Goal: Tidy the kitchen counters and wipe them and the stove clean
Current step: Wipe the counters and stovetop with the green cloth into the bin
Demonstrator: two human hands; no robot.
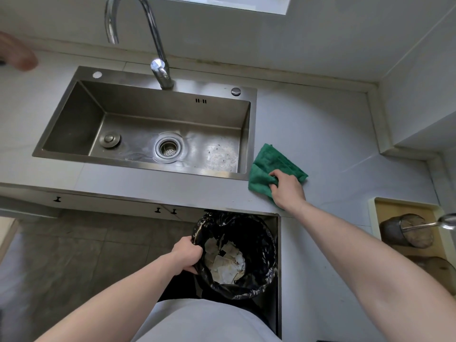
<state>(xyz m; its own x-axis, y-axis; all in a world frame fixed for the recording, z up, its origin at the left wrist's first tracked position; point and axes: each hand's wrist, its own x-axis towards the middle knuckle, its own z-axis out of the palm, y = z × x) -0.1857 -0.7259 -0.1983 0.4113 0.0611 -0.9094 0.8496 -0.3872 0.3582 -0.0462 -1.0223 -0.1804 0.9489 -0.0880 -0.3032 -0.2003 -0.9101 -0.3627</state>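
Note:
My right hand [287, 190] grips a folded green cloth [269, 164] that lies on the grey counter [320, 144] just right of the sink's front corner. A few small crumbs lie on the counter edge left of that hand. Below the counter edge, my left hand [187, 255] grips the left rim of a bin lined with a black bag [256, 233]. The bin holds crumpled white paper. It sits under the counter's front edge, directly below the cloth.
A steel sink [148, 114] with a tall tap [159, 67], a strainer drain and a loose plug fills the counter's middle. A tray [377, 208] at the right holds a metal strainer and wooden items. Another person's hand [17, 53] shows at far left.

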